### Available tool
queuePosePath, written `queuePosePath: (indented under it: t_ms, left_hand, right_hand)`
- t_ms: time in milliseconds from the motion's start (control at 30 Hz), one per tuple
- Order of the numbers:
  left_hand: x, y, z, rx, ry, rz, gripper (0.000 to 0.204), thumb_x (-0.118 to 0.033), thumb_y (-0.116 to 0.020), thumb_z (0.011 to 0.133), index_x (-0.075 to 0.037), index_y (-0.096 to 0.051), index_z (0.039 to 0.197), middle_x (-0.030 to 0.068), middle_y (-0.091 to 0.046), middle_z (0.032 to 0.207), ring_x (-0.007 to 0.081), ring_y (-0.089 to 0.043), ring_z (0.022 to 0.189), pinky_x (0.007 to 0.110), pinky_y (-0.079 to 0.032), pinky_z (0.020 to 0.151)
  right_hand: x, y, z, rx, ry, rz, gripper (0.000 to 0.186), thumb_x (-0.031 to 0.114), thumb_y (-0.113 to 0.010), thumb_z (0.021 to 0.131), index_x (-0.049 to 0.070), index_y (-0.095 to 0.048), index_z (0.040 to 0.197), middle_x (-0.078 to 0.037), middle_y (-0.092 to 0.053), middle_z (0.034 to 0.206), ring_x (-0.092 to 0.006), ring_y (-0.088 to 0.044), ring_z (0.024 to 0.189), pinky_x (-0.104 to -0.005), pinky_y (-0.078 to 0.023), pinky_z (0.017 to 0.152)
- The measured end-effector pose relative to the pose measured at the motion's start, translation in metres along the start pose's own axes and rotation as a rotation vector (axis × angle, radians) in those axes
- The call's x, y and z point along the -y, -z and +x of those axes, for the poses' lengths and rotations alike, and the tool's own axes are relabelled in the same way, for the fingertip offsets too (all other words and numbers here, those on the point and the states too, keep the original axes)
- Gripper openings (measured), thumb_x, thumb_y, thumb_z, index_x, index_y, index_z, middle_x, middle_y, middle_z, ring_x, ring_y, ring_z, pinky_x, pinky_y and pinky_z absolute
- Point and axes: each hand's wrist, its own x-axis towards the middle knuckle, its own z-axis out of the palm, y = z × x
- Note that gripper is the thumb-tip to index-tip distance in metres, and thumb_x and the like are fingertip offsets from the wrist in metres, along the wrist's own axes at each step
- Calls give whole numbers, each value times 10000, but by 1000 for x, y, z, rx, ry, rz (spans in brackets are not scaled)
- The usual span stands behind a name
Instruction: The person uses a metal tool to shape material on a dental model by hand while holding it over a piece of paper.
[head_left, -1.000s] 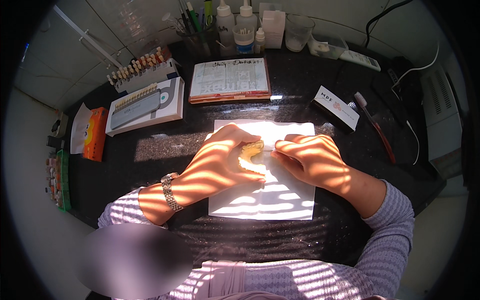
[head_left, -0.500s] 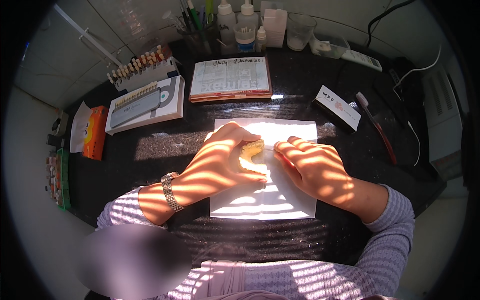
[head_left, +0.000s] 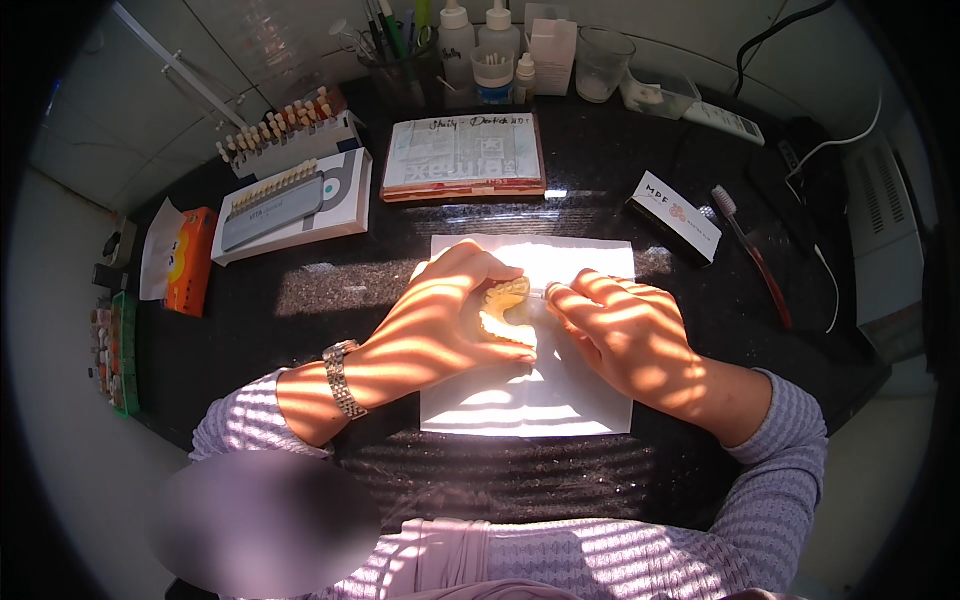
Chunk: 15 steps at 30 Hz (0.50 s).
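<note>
The left hand (head_left: 440, 325) has its grip curled around a yellowish dental cast (head_left: 505, 305) on a white paper sheet (head_left: 560, 400). The right hand (head_left: 625, 335) pinches a thin tool against the cast. Beyond lie a booklet (head_left: 465, 155), a tooth shade guide (head_left: 275, 205), a small box (head_left: 678, 218) and a toothbrush (head_left: 750, 250) on the dark worktop (head_left: 330, 290).

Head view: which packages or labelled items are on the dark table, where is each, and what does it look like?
Flat carton: behind the hands, white printed top, red edge.
Small black-and-white box: right of the white paper, tilted.
White flat box: left, a grey tray on it.
Orange packet: far left.
</note>
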Motion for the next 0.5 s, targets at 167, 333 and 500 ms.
queuePosePath:
  t_ms: [167, 333, 500]
  left_hand:
    - [4, -3, 0, -12, -14, -10, 706, -204, -969, 609, 37, -603, 1162, 125, -579, 1129, 197, -627, 1066, 307, -533, 945]
    - [1, -2, 0, -8, 5, -15, 706, -194, -970, 609, 32, -597, 1164, 121, -582, 1120, 191, -626, 1064, 303, -534, 937]
    - [4, -3, -1, -18, -3, -13, 714, -202, -974, 603, 31, -597, 1163, 120, -584, 1119, 188, -629, 1059, 301, -536, 929]
  right_hand:
    - [2, 1, 0, 31, -7, 30, 514, 295, -745, 784, -21, -636, 1174, -340, -651, 1084, -394, -715, 884, -401, -592, 779]
    - [7, 2, 1, 52, -35, 47, 525, 291, -740, 791, -26, -619, 1191, -353, -644, 1087, -410, -714, 886, -420, -597, 765]
    - [15, 6, 4, 98, -60, -8, 475, 227, -724, 799, -29, -612, 1183, -341, -652, 1080, -398, -720, 887, -399, -604, 734]
